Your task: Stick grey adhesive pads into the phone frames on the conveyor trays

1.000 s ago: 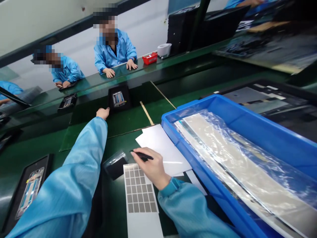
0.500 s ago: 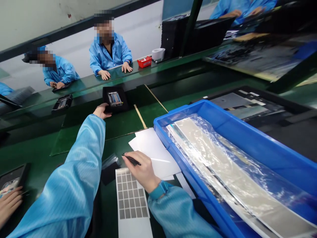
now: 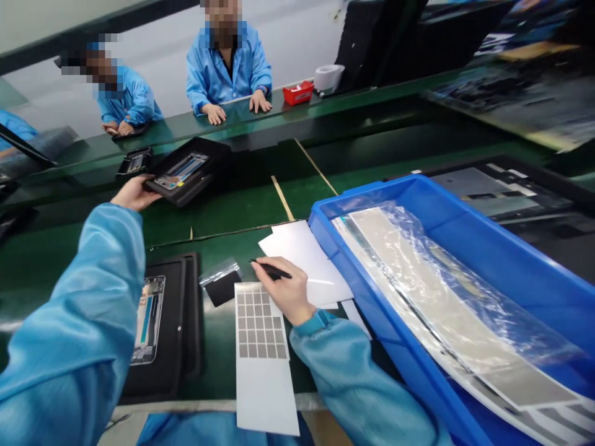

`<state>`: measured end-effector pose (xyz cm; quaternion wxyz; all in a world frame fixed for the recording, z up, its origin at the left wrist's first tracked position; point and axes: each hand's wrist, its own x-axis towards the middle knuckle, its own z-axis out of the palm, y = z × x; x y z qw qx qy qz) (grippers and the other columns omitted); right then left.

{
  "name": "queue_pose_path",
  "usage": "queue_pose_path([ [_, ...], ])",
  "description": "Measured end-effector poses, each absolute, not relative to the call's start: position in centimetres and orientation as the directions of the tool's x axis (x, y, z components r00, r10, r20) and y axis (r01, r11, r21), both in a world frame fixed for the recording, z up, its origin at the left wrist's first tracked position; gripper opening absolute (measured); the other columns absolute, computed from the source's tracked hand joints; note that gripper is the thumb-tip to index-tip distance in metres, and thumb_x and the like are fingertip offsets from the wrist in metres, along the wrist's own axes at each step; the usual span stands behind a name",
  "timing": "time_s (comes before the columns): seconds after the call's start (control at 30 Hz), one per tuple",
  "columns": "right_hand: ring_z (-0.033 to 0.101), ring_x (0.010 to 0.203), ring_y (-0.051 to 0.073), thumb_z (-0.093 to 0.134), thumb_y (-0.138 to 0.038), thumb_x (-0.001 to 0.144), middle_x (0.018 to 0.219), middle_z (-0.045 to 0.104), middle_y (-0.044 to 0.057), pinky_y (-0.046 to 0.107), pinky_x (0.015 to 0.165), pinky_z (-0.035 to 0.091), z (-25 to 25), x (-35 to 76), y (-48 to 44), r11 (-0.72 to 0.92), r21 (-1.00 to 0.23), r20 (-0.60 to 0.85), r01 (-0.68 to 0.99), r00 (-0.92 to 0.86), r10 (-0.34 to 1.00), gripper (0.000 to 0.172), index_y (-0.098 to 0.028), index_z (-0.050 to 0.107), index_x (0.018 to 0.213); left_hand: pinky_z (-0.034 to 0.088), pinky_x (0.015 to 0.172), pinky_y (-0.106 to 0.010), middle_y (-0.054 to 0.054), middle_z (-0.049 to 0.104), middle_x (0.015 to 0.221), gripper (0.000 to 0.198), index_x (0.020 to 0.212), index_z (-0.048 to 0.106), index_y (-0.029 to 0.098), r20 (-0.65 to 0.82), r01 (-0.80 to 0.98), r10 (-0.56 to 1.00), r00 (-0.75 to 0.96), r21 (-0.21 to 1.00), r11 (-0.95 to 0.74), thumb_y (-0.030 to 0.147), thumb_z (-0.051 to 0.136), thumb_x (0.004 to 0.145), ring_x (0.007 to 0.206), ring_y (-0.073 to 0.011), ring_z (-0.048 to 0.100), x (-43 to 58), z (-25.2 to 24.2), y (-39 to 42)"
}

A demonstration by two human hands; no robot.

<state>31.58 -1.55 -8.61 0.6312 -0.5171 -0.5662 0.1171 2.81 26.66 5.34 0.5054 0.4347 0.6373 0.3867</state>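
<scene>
My left hand [image 3: 134, 193] reaches out over the green conveyor belt [image 3: 242, 204] and grips the corner of a black tray [image 3: 199, 176] that carries a phone frame [image 3: 181, 171]. My right hand [image 3: 286, 291] holds black tweezers [image 3: 274, 270] with their tips pointing left. It rests just above a sheet of grey square pads [image 3: 259, 322] on white backing. Beside my left forearm lies a second black tray [image 3: 162, 322] holding a phone frame [image 3: 147, 319]. A small black piece in clear film [image 3: 222, 286] lies near the tweezer tips.
White paper sheets [image 3: 302, 260] lie against a blue plastic crate [image 3: 404, 210] holding plastic-wrapped pad sheets [image 3: 432, 297]. Across the belt sit two co-workers in blue smocks [image 3: 227, 68], with a red box [image 3: 297, 93] and a white tape roll [image 3: 329, 77].
The tray under my left hand has moved left and turned. A second tray now shows beside my left forearm. My right hand still holds the tweezers.
</scene>
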Motion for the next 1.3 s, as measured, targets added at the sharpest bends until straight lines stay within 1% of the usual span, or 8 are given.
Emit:
queue_pose_path([
  [0.2, 0.073, 0.07, 0.019, 0.073, -0.025, 0.086, 0.083, 0.077, 0.005, 0.033, 0.069, 0.064, -8.3, 31.6, -1.4, 0.4, -0.799, 0.576, 0.449, 0.381, 0.723, 0.004, -0.021, 0.074, 0.086, 0.054, 0.095, -0.05, -0.004, 0.067, 0.067, 0.028, 0.093, 0.064, 0.008, -0.541, 0.344, 0.837, -0.082, 0.773, 0.533, 0.033, 0.052, 0.094, 0.09, -0.0242, 0.064, -6.2, 7.6, 21.7],
  [0.33, 0.075, 0.071, 0.02, 0.073, -0.025, 0.085, 0.084, 0.078, 0.005, 0.034, 0.069, 0.064, -8.4, 31.6, -1.3, 0.369, -0.806, 0.558, 0.464, 0.386, 0.734, 0.005, -0.021, 0.074, 0.087, 0.056, 0.089, -0.052, -0.005, 0.07, 0.068, 0.029, 0.087, 0.067, 0.012, -0.643, 0.464, 0.766, -0.027, 0.67, 0.579, 0.03, 0.078, 0.068, 0.089, -0.0315, 0.067, -8.1, 7.8, 20.2],
  [0.47, 0.075, 0.071, 0.021, 0.073, -0.027, 0.085, 0.083, 0.078, 0.005, 0.034, 0.069, 0.064, -8.4, 31.6, -1.3, 0.339, -0.807, 0.547, 0.483, 0.396, 0.738, 0.006, -0.021, 0.074, 0.085, 0.059, 0.079, -0.049, -0.008, 0.076, 0.084, 0.044, 0.09, 0.072, 0.013, -0.845, 0.775, 0.516, 0.142, 0.419, 0.473, 0.018, 0.081, 0.047, 0.087, -0.0343, 0.071, -5.3, 7.6, 19.6],
  [0.67, 0.074, 0.071, 0.021, 0.074, -0.028, 0.084, 0.082, 0.078, 0.005, 0.035, 0.068, 0.064, -8.3, 31.6, -1.3, 0.305, -0.81, 0.528, 0.5, 0.397, 0.751, 0.007, -0.021, 0.075, 0.085, 0.062, 0.073, -0.045, -0.004, 0.077, 0.077, 0.031, 0.075, 0.075, 0.022, -0.96, 0.941, 0.207, 0.188, 0.237, 0.24, 0.013, 0.081, 0.045, 0.08, -0.0345, 0.075, 2.4, 6.6, 19.1],
  [0.83, 0.075, 0.073, 0.022, 0.074, -0.028, 0.084, 0.083, 0.078, 0.005, 0.036, 0.07, 0.064, -8.5, 31.7, -1.4, 0.3, -0.815, 0.518, 0.495, 0.392, 0.761, 0.007, -0.021, 0.075, 0.086, 0.058, 0.084, -0.035, -0.002, 0.077, 0.096, 0.051, 0.093, 0.077, 0.025, -0.927, 0.96, 0.253, 0.276, 0.252, -0.126, 0.015, 0.084, 0.044, 0.097, -0.0303, 0.072, 5.4, 6.6, 19.0],
  [1.0, 0.075, 0.076, 0.022, 0.074, -0.028, 0.085, 0.086, 0.078, 0.005, 0.037, 0.073, 0.064, -8.3, 31.6, -1.7, 0.295, -0.824, 0.502, 0.483, 0.383, 0.775, 0.007, -0.022, 0.075, 0.087, 0.052, 0.089, -0.029, -0.002, 0.072, 0.109, 0.04, 0.107, 0.072, 0.028, -0.427, 0.773, 0.646, 0.633, 0.293, -0.563, 0.037, 0.077, 0.069, 0.103, -0.0259, 0.069, 7.4, 5.3, 13.7],
  [1.13, 0.075, 0.075, 0.022, 0.074, -0.027, 0.085, 0.085, 0.078, 0.005, 0.037, 0.073, 0.064, -7.9, 31.3, -1.9, 0.324, -0.818, 0.52, 0.474, 0.371, 0.77, 0.006, -0.022, 0.075, 0.087, 0.05, 0.079, -0.037, -0.01, 0.069, 0.087, 0.041, 0.097, 0.066, 0.022, -0.383, 0.738, 0.655, 0.652, 0.118, -0.665, 0.055, 0.075, 0.074, 0.086, -0.0313, 0.068, 9.4, 2.7, 7.9],
  [1.3, 0.075, 0.075, 0.023, 0.073, -0.029, 0.085, 0.086, 0.078, 0.006, 0.039, 0.073, 0.065, -7.2, 31.0, -2.7, 0.354, -0.817, 0.533, 0.456, 0.362, 0.765, 0.007, -0.023, 0.075, 0.087, 0.048, 0.074, -0.035, -0.007, 0.071, 0.087, 0.019, 0.096, 0.063, 0.023, -0.352, 0.788, 0.72, 0.598, 0.096, -0.608, 0.035, 0.068, 0.082, 0.084, -0.0285, 0.068, 10.0, 1.0, 6.2],
])
